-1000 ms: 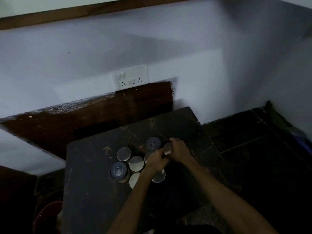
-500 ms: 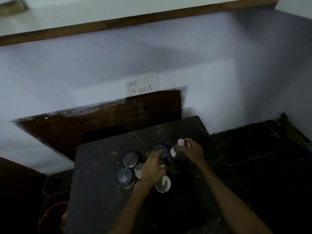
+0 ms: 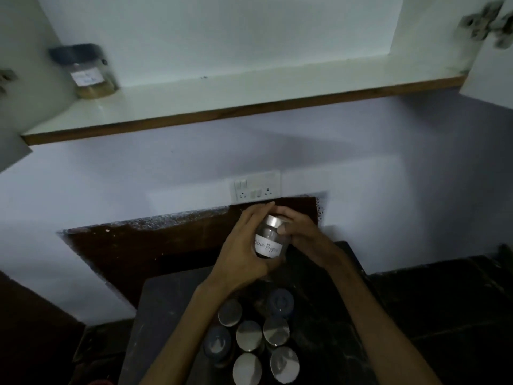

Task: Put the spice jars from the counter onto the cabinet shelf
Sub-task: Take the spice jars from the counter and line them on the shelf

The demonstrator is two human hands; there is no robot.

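Both forearms reach up and forward from the bottom of the view and meet in front of the wall, above the far edge of the dark worktop point(image 3: 172, 315). Between them they carry a small glass spice jar point(image 3: 268, 241) with a silver screw lid and a white handwritten label that reads "Black Pepper". The left hand point(image 3: 244, 245) cups the jar from the left and beneath, palm turned inward, its thumb lying under the label and its fingers wrapped round the far side up towards the lid. The right hand point(image 3: 298, 232) closes on the jar from the right, fingers curled over the lid and the thumb pressed at the neck just below it. The jar is held clear of the worktop, tilted a little with the lid leaning right, just below the white switch and socket plate point(image 3: 256, 186) on the wall. On the worktop beneath the wrists stands a tight cluster of remaining jars point(image 3: 249, 334) seen from above, most with silver lids and two with dark lids. Higher up, the white cabinet shelf point(image 3: 222, 101) with a wooden front edge carries one dark-lidded labelled jar point(image 3: 88, 73) at its left end, upright, well apart from the hands
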